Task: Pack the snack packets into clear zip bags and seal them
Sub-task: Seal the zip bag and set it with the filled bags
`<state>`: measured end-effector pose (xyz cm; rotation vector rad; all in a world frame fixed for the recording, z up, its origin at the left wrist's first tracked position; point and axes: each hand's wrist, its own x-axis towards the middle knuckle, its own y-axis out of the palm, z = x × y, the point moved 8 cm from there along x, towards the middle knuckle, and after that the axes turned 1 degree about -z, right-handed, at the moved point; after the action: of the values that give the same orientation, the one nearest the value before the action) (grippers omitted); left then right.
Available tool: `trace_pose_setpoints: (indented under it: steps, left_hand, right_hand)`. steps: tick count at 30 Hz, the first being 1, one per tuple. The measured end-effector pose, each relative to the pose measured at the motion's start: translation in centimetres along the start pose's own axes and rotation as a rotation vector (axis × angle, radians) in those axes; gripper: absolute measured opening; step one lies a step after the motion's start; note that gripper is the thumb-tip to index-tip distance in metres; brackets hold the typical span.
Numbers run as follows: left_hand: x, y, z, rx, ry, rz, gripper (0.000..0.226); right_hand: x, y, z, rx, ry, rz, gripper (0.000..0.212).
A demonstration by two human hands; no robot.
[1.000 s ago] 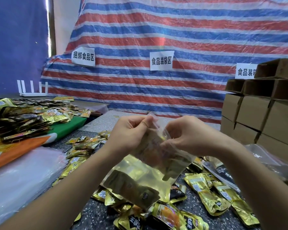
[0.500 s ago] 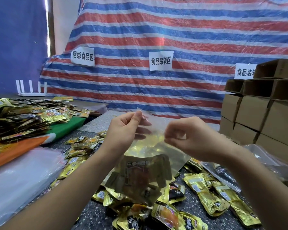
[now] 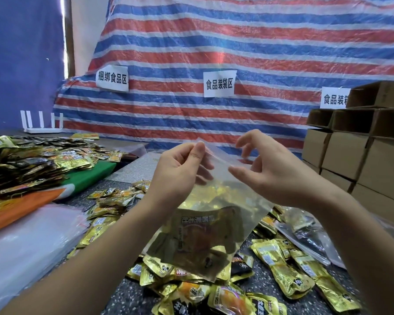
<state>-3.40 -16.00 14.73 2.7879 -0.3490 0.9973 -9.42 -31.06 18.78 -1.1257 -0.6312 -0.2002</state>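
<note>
zip bag: clear plastic zip bag (image 3: pixel 216 201), held up in the air over the table, mouth at the top, hanging down at a bit of a slant
inside the bag: a few gold foil snack packets (image 3: pixel 200 237) sitting down in the bottom half, print kinda readable through the plastic
left hand: left hand (image 3: pixel 180 173) is grasping the bag's top edge on the left side, thumb in front and fingers behind, a proper pinch
right hand: right hand (image 3: pixel 271 171) is at the top edge on the right, thumb tip against the plastic, the other fingers spread and loosely curled above it. Honestly can't tell if it's really pinching the bag or just touching it
under the bag: loose gold snack packets (image 3: pixel 289 269) scattered all over the dark speckled tabletop (image 3: pixel 127 294), some with orange print
left side: stack of empty clear bags (image 3: pixel 27 244) lying flat, and further back a big heap of gold and black packets (image 3: pixel 25 164) on a green and orange cloth (image 3: pixel 89 176)
right side: brown cardboard boxes (image 3: pixel 364 160) stacked up, top ones open
back: red, white and blue striped tarp (image 3: pixel 237 46) with white paper signs (image 3: pixel 218 84) stuck on it, plus a white router (image 3: pixel 41 123) with its antennas up, far left
</note>
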Motion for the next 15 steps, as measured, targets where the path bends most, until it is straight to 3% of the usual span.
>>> trace_pose_setpoints:
  steps: [4, 10, 15]
  left_hand:
    - [-0.2, 1.4, -1.2, 0.103, 0.093, 0.029, 0.031]
    - [-0.6, 1.2, -1.6, 0.198, 0.135, 0.022, 0.030]
    - [-0.1, 0.6, -1.1, 0.186, 0.075, 0.065, 0.023]
  right_hand:
    - [0.4, -0.1, 1.9, -0.017, -0.028, -0.029, 0.040]
    - [0.4, 0.6, 2.6, 0.112, -0.017, -0.030, 0.011]
    - [0.4, 0.5, 2.0, 0.161, 0.005, -0.037, 0.011]
